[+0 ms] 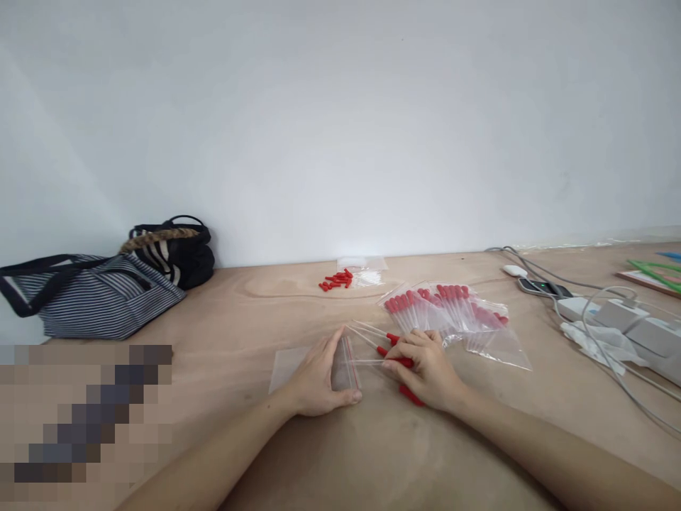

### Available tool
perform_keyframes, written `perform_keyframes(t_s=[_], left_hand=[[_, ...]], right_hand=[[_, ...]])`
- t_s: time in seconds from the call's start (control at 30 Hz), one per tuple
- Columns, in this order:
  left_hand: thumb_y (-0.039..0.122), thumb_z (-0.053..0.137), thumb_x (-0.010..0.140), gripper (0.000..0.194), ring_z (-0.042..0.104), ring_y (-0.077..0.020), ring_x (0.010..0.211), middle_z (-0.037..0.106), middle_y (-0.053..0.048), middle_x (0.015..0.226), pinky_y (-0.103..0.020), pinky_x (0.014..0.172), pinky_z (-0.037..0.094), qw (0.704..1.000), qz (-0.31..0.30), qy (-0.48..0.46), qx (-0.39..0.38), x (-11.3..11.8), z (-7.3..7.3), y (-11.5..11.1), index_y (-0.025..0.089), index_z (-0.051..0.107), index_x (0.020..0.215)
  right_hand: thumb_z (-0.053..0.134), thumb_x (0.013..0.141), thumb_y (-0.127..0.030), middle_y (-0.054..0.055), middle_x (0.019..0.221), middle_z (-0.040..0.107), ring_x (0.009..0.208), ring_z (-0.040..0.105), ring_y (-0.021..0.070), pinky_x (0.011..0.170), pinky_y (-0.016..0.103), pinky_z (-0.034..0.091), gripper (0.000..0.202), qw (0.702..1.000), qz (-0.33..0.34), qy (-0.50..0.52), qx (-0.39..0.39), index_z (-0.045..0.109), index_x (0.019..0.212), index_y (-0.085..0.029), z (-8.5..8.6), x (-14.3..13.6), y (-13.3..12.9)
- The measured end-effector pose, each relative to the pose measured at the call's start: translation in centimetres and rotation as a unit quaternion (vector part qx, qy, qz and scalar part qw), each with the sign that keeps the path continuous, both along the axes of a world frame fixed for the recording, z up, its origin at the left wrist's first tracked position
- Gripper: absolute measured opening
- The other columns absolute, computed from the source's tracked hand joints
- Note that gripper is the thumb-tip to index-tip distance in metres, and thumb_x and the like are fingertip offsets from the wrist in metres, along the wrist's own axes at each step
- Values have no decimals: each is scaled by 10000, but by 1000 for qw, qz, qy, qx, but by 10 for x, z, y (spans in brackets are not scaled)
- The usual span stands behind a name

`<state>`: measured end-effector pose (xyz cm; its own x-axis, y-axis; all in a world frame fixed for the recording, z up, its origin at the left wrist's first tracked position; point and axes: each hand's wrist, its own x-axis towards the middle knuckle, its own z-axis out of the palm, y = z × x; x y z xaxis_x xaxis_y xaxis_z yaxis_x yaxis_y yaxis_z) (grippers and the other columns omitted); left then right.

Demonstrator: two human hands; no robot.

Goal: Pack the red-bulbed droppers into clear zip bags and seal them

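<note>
My left hand (pixel 319 376) lies on a clear zip bag (pixel 287 363) with a red line along its mouth. Its thumb and fingers are spread apart at the two ends of that mouth. In the pinched fingers of my right hand (pixel 425 369) is a red-ended stick (pixel 367 363), its thin pale stem pointing left at the bag mouth. How far the stem reaches into the bag I cannot tell. More red-ended sticks (pixel 367 328) lie by the right fingers, and another red end (pixel 411 395) shows under the palm.
Filled clear bags of red-ended sticks (pixel 452 312) overlap behind my right hand. Small red pieces (pixel 335 279) and clear bags (pixel 367 273) lie by the wall. Cables and white power adapters (pixel 622 316) occupy the right, a striped bag (pixel 101 298) and a black bag (pixel 186 255) the left.
</note>
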<state>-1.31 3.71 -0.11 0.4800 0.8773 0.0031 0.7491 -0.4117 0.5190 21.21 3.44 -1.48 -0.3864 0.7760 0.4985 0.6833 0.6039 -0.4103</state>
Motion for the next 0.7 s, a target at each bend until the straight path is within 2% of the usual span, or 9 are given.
perform_keyframes(t_s=[0.17, 0.4, 0.7], left_hand=[[446, 639, 627, 986, 149, -291, 1295, 133, -156, 1423, -430, 1049, 199, 1000, 13, 16, -13, 1, 3, -1, 114, 63, 1355], [440, 646, 625, 991, 176, -285, 1290, 155, -153, 1419, -424, 1045, 213, 1000, 13, 4, -12, 0, 1, 0, 122, 57, 1355], [428, 653, 630, 976, 183, -295, 1285, 167, -158, 1414, -458, 1037, 211, 1000, 3, -12, -1, 0, -1, -1, 144, 62, 1353]], right_hand=[[516, 816, -352, 4, 692, 613, 680, 518, 157, 686, 332, 268, 200, 999, -34, -5, 6, 618, 692, -233, 1, 16, 4], [483, 826, -363, 3, 670, 602, 660, 517, 150, 672, 319, 270, 261, 998, -54, -10, 5, 584, 640, -209, 0, 14, 3], [527, 810, -360, -3, 716, 610, 699, 519, 145, 698, 331, 264, 206, 1000, -16, -5, -15, 617, 681, -227, -1, 6, 3]])
